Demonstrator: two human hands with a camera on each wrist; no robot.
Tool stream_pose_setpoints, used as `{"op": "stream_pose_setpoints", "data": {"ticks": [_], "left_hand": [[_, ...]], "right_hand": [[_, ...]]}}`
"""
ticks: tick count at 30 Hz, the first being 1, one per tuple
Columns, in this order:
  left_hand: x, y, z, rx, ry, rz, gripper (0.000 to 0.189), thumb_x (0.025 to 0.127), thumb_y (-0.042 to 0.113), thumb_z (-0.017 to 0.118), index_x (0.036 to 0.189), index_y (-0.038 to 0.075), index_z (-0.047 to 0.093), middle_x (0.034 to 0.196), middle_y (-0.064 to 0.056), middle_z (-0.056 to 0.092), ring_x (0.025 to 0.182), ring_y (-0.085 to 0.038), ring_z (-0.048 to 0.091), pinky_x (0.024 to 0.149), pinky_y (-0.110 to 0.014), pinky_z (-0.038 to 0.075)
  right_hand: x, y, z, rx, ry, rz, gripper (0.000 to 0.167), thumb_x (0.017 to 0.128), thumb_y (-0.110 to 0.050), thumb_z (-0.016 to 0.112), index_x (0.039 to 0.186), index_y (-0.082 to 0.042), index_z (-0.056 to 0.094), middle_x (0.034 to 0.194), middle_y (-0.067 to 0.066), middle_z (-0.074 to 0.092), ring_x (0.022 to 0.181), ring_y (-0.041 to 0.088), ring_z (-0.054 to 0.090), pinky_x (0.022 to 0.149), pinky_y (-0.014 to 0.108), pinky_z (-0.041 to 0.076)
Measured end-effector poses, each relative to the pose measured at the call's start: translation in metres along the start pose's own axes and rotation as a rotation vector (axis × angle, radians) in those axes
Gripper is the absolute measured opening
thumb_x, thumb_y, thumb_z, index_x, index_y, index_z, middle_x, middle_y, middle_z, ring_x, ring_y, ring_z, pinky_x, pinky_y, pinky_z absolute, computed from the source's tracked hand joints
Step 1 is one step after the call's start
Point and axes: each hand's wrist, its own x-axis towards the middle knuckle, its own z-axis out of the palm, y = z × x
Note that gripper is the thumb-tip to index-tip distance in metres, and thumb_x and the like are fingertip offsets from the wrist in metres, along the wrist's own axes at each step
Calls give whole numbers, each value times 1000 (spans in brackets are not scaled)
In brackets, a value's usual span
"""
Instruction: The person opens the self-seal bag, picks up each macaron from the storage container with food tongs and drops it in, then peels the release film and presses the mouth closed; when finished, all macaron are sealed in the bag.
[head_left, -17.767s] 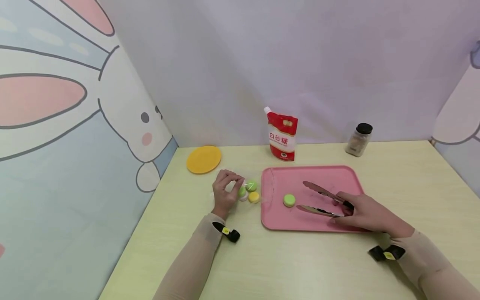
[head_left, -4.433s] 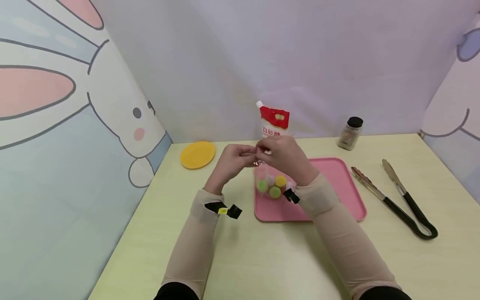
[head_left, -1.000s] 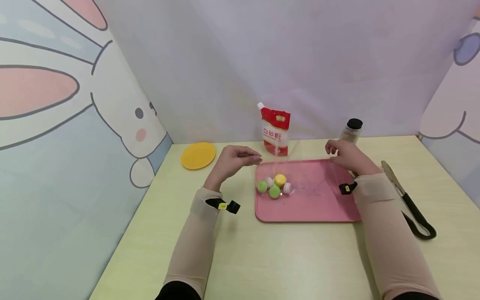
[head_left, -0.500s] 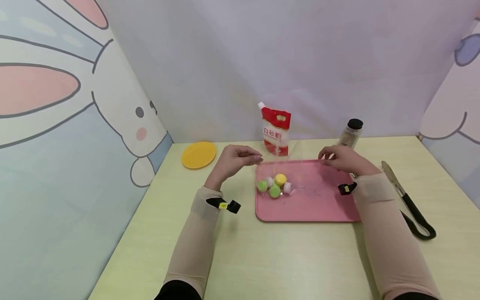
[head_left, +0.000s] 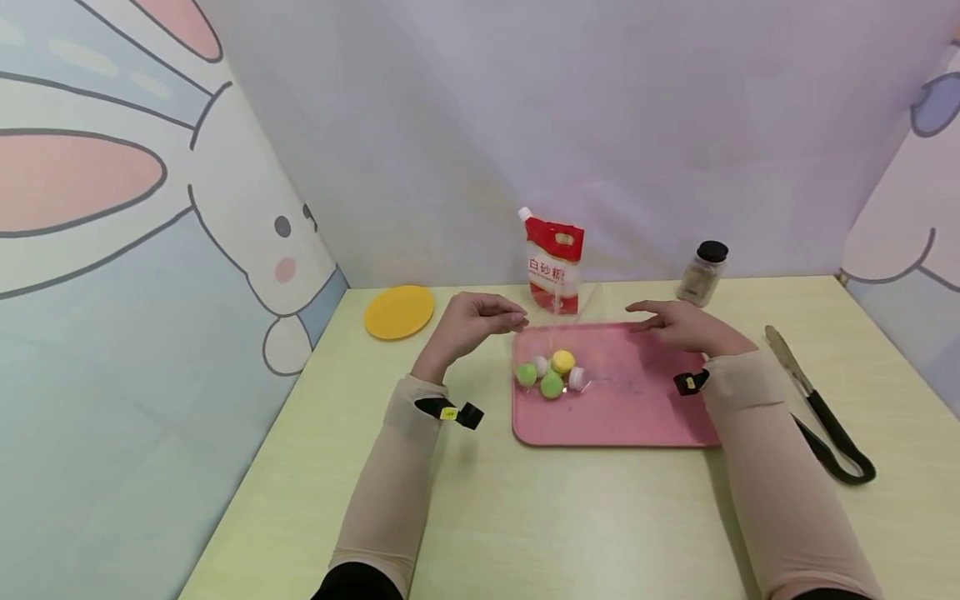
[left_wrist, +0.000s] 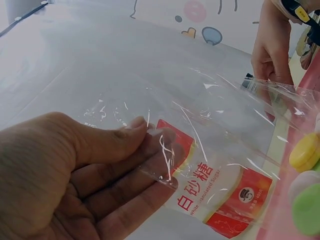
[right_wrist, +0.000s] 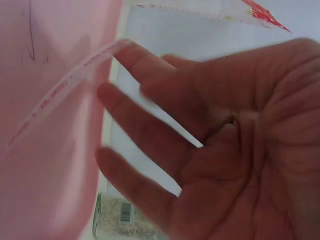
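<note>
My left hand point(head_left: 468, 329) pinches the edge of a clear plastic bag point(left_wrist: 172, 157) between thumb and fingers. Inside the bag, low on the left part of the pink tray point(head_left: 637, 421), lie green, yellow point(head_left: 562, 361) and pale macarons point(head_left: 551, 385). My right hand point(head_left: 682, 325) hovers over the tray's back right edge, fingers spread and nearly straight. In the right wrist view, a thin translucent strip with pink print point(right_wrist: 55, 97) reaches the index fingertip; I cannot tell whether it sticks there.
Behind the bag stands a red and white sugar pouch point(head_left: 555, 262). A black-lidded jar point(head_left: 702, 273) is at the back right. Tongs with black handles point(head_left: 836, 429) lie right of the tray, partly hidden by my right sleeve. A yellow plate point(head_left: 399, 312) sits back left.
Over seconds, the tongs went from my right hand to the table, and the macarons came onto the tray in the bag. Lately my right hand shifted left and its fingers straightened.
</note>
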Motion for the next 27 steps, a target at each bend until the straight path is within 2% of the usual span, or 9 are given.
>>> {"op": "stream_pose_setpoints", "data": {"ticks": [2,4,6,9,11,14,21,24,27], "left_hand": [[1,1,0,18,-1,13,16,94,17,73,107,10,78,99,-4,76,94,-21,73,88,-40,57],[1,1,1,29,0,26,17,94,19,73,108,10,78,99,-4,76,96,-26,72,87,-41,57],[2,0,1,33,2,34,19,94,20,73,108,9,77,99,-3,76,98,-32,71,87,-41,57],[2,-1,1,33,9,39,21,94,22,73,109,7,76,99,-4,75,99,-33,70,86,-41,58],[2,-1,1,32,13,41,21,94,23,73,108,7,76,100,-4,75,97,-28,71,87,-43,57],[2,-1,1,31,22,46,20,93,24,74,107,10,76,100,-4,75,94,-21,71,86,-45,57],[2,-4,2,7,30,64,24,92,24,76,110,9,75,99,-4,75,98,-31,71,86,-41,58],[1,-6,-1,-18,47,72,23,92,22,75,111,8,77,99,-4,76,97,-30,72,85,-36,58],[1,-10,-6,-55,58,83,20,91,20,76,109,10,79,100,-5,76,95,-28,73,84,-35,58]], "right_hand": [[2,-4,2,-17,34,-23,38,100,-5,51,137,-1,57,114,14,73,113,34,66,75,32,49],[5,-12,3,2,78,-42,32,105,-19,53,132,-4,63,113,11,73,112,31,66,88,41,52],[7,-23,5,86,111,-55,36,108,-28,48,133,-7,63,118,10,72,116,31,64,97,51,49],[12,-46,8,251,134,-89,41,107,-33,50,143,-14,55,128,12,67,124,31,60,103,56,44],[16,-61,12,319,150,-104,46,103,-34,58,147,-21,50,129,10,66,122,28,61,101,52,47],[20,-80,18,324,194,-125,50,97,-32,69,144,-26,53,123,7,70,114,23,67,93,43,54],[21,-87,26,323,346,-151,23,94,-10,71,118,-10,72,105,10,75,94,19,73,78,28,58],[17,-83,22,349,358,-187,16,94,-9,71,110,-8,75,99,11,76,90,21,74,77,31,59],[12,-78,15,388,308,-244,11,96,-8,69,105,-6,74,95,12,76,86,22,74,75,37,60]]}}
